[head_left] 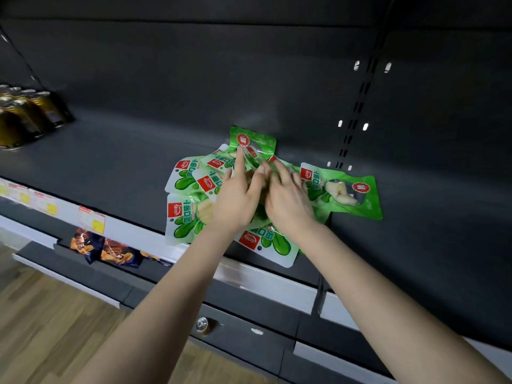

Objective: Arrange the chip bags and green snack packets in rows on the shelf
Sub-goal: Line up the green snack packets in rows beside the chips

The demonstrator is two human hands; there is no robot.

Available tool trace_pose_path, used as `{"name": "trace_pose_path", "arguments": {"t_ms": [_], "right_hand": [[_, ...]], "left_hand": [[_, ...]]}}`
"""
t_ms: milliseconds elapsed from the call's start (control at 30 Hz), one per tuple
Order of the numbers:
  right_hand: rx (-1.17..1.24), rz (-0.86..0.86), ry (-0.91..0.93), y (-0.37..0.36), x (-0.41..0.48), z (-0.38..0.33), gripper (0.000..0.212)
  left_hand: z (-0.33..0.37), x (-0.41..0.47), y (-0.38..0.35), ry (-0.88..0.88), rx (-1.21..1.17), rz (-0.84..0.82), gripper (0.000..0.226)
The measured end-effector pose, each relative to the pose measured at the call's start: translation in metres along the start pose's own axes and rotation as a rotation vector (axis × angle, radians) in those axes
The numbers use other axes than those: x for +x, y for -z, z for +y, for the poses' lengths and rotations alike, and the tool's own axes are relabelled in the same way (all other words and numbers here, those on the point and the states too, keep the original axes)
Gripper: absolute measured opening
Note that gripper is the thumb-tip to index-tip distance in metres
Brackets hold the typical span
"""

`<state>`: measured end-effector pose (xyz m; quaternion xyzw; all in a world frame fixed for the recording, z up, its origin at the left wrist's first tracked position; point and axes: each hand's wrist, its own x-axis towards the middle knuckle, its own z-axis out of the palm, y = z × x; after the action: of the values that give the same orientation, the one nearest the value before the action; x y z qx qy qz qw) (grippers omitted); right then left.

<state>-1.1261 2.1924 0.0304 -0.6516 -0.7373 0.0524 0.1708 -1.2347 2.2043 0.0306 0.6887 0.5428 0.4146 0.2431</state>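
Head view, looking down and forward at a dark store shelf.

- **Far L, at the back:** a cluster of gold cans, blurred.
- **L of centre:** price tags along the shelf's front edge. Below them, on the lower shelf, are dark chip bags. They lie loose, not in a row, well apart from both hands.
- **Centre:** green snack packets sit in a jumbled, overlapping heap on the upper shelf. Some lie flat, some crooked, and one reaches the front edge.
- **Left hand:** lies on the heap, fingers nearly straight. The forefinger runs up along the rearmost packet. No pinch visible.
- **Right hand:** just beside the left, stretched flat over the packets. Tips are blurred; it grips nothing as far as shown.
- **R of the hands:** a lone packet lies flat, partly clear of the heap.

Judgement: early stage. No row is formed yet, the packets still need spreading and lining up, and the chip bags look untouched.
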Motion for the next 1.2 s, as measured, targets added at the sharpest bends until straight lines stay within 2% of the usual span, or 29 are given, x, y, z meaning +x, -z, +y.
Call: {"name": "trace_pose_path", "arguments": {"t_ms": [67, 200, 367, 533, 733, 800, 867, 967, 1100, 1200], "right_hand": [[0.011, -0.002, 0.034, 0.003, -0.005, -0.004, 0.061], [0.023, -0.015, 0.152, 0.013, -0.016, -0.002, 0.074], [0.094, 0.065, 0.179, 0.03, -0.023, 0.021, 0.061], [0.152, 0.175, 0.082, 0.054, -0.03, 0.058, 0.059], [0.2, 0.227, 0.019, 0.077, -0.046, 0.1, 0.061], [0.222, 0.256, -0.003, 0.083, -0.053, 0.111, 0.062], [0.233, 0.297, -0.02, 0.088, -0.061, 0.122, 0.063], [0.23, 0.348, -0.063, 0.095, -0.076, 0.143, 0.066], [0.209, 0.388, -0.165, 0.105, -0.103, 0.178, 0.069], [0.184, 0.357, -0.286, 0.109, -0.129, 0.209, 0.076]], "left_hand": [[0.007, 0.002, 0.002, 0.017, -0.019, 0.042, 0.058], [0.028, 0.006, 0.009, 0.044, -0.065, 0.125, 0.03], [0.046, 0.008, 0.007, 0.085, -0.191, 0.199, 0.017], [0.069, 0.011, -0.012, -0.038, -0.227, 0.203, 0.021], [0.113, 0.011, -0.043, -0.128, -0.217, 0.408, 0.012], [0.129, 0.01, -0.055, -0.15, -0.244, 0.424, 0.024], [0.142, 0.011, -0.069, -0.162, -0.314, 0.392, 0.033], [0.155, 0.015, -0.098, -0.084, -0.457, 0.291, 0.032], [0.167, 0.006, -0.15, 0.044, -0.548, 0.123, 0.022], [0.174, -0.012, -0.193, 0.04, -0.568, -0.012, 0.017]]}}
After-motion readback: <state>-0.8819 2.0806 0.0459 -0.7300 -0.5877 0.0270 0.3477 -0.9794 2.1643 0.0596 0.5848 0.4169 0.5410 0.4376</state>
